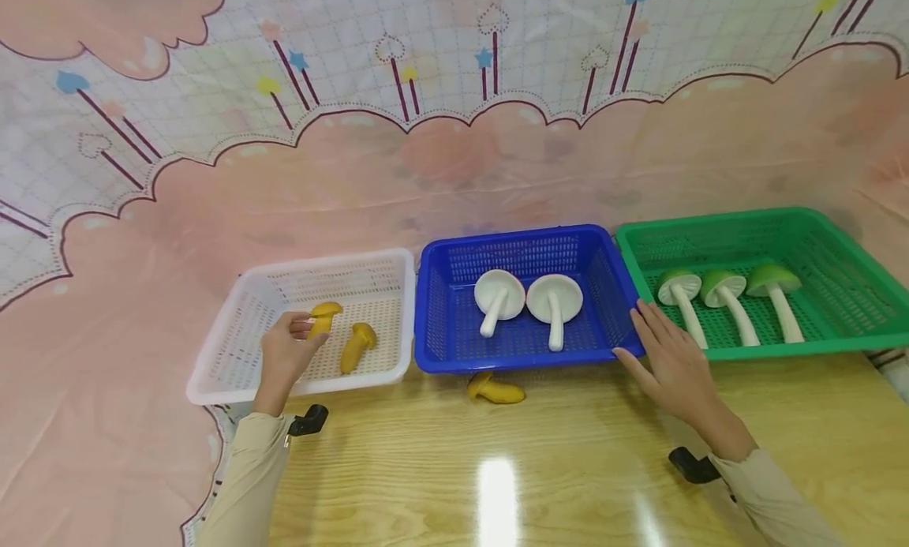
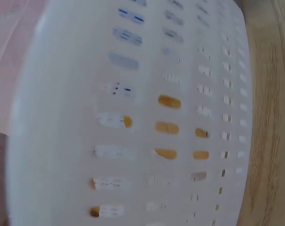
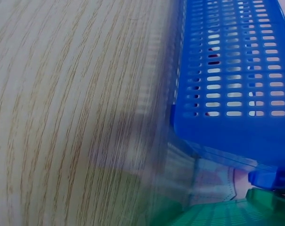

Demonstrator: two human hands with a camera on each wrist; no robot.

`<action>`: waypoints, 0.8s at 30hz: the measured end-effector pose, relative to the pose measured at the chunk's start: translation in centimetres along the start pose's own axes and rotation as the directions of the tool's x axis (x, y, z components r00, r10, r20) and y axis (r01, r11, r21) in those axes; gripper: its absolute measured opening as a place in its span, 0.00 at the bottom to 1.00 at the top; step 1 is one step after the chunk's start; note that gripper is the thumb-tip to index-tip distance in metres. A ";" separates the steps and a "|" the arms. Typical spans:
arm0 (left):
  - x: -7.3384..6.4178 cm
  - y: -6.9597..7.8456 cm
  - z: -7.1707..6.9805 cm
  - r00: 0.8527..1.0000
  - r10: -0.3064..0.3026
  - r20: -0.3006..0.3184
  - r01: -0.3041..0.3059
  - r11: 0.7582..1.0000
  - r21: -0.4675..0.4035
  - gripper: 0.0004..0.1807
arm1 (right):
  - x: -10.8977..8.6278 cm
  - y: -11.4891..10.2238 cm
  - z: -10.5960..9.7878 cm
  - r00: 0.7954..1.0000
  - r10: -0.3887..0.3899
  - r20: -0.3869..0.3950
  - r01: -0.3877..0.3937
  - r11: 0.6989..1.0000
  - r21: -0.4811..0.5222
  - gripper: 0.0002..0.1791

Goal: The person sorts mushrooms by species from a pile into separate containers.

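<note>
In the head view my left hand (image 1: 286, 354) reaches over the near left rim of the white basket (image 1: 407, 314) and pinches a yellow toy mushroom (image 1: 324, 313) by its stem, low over the basket floor. Beside it lies a second yellow mushroom (image 1: 359, 346). My right hand (image 1: 675, 369) rests on the near right corner of the blue basket (image 1: 521, 361), fingers extended along the side and thumb at the front rim. Two white mushrooms (image 1: 556, 326) lie in the blue basket. The left wrist view shows the white basket's slotted wall (image 2: 76, 113), which hides the hand.
A third yellow mushroom (image 1: 503, 392) lies on the wooden table (image 1: 426, 468), just in front of the blue basket. To the right stands a green basket (image 1: 852, 340) holding three green-capped mushrooms (image 1: 776, 288). A patterned pink cloth (image 1: 341, 184) hangs behind the row.
</note>
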State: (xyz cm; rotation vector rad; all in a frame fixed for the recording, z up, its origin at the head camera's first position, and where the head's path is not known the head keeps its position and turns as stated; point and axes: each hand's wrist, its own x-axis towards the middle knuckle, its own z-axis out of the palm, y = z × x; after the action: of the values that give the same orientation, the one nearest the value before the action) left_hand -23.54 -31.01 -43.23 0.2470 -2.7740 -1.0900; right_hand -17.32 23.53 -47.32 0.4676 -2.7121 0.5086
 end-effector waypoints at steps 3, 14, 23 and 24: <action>0.0 -0.5 0.1 0.998 -0.051 0.021 0.050 0.998 0.028 0.27 | -0.2 -0.1 0.2 1.000 0.004 0.017 -0.004 1.000 0.000 0.38; 0.9 -1.7 0.0 0.998 -0.055 0.038 0.050 0.990 0.128 0.27 | -0.2 -0.1 0.3 1.000 -0.001 -0.004 0.001 1.000 0.003 0.38; 2.7 -2.3 1.2 0.958 -0.176 0.224 0.139 0.975 0.173 0.24 | -0.2 0.3 0.2 1.000 0.000 -0.009 0.000 1.000 -0.012 0.38; 2.9 -2.4 1.2 0.956 -0.177 0.236 0.134 0.974 0.185 0.24 | -0.1 0.3 0.2 1.000 -0.004 -0.011 0.004 1.000 -0.011 0.38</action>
State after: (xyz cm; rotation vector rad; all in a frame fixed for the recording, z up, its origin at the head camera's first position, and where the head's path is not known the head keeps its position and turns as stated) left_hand -26.33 -32.53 -45.49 0.3789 -3.1257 -0.9827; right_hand -17.38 23.77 -47.64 0.4658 -2.7012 0.4934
